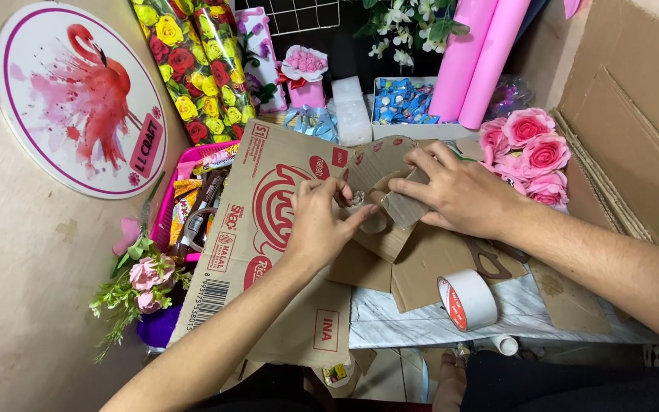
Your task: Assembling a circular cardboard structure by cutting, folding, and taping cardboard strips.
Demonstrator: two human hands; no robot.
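The left hand (318, 221) and right hand (451, 191) each pinch a curved cardboard piece (383, 194) between them, its long axis slanting away; a white tape roll (468, 299) lies nearer the person, below the right grip.

Bright, even overhead light, soft shadows, sharp focus, slight edge distortion.

Tan floor (24, 305) fills 7–10 o'clock, scuffed. Low marble-pattern tabletop (512, 313) at 5 o'clock. Brown cardboard wall (634, 99) at 2–3 o'clock, seams showing. White wire grid panel (299, 15) against dark backing at 12. Round flamingo sign (78, 95) lies flat at 10. Light is even, soft shadows.
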